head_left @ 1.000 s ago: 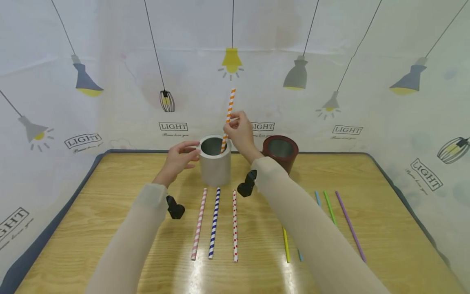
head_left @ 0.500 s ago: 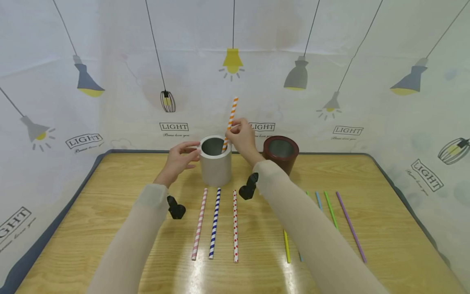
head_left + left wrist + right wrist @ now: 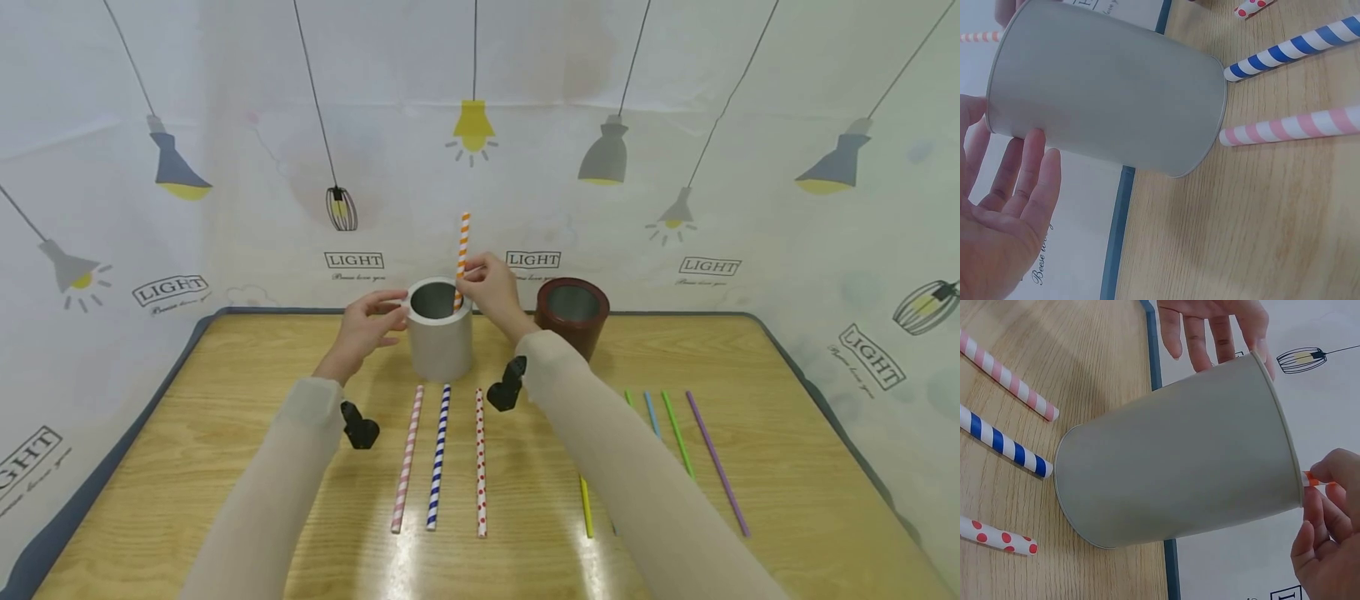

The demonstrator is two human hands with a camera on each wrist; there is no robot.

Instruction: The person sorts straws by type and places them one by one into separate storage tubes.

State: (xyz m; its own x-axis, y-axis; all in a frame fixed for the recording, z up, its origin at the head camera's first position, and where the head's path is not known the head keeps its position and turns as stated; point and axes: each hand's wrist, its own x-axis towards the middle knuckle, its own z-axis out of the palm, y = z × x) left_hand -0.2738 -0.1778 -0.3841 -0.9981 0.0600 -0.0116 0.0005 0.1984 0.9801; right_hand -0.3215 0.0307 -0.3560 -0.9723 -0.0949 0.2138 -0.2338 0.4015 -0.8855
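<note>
My right hand [image 3: 495,292] pinches an orange-and-white striped straw [image 3: 463,237] whose lower end is inside the light grey cylindrical cup [image 3: 441,354]. The straw stands nearly upright by the cup's right inner wall; its bottom end is hidden. At the cup's left rim is my left hand [image 3: 362,329], its thumb and fingertips touching or very near the rim, the other fingers loosely extended along the side. In the left wrist view those loose fingers [image 3: 1047,181] show plainly. The right wrist view has only a short bit of the orange straw [image 3: 1311,479] visible beyond the rim.
A dark red-brown cup [image 3: 592,332] stands right of the grey one. In front lie a pink-striped straw [image 3: 407,458], a blue-striped straw [image 3: 438,458] and a red-dotted straw [image 3: 481,467]. Several thin plain straws, including a purple one [image 3: 717,462], lie right, partly behind my right sleeve.
My right hand has moved down, lowering the orange striped straw deeper into the grey cup. The straw now stands more upright. My left hand has stayed at the rim.
</note>
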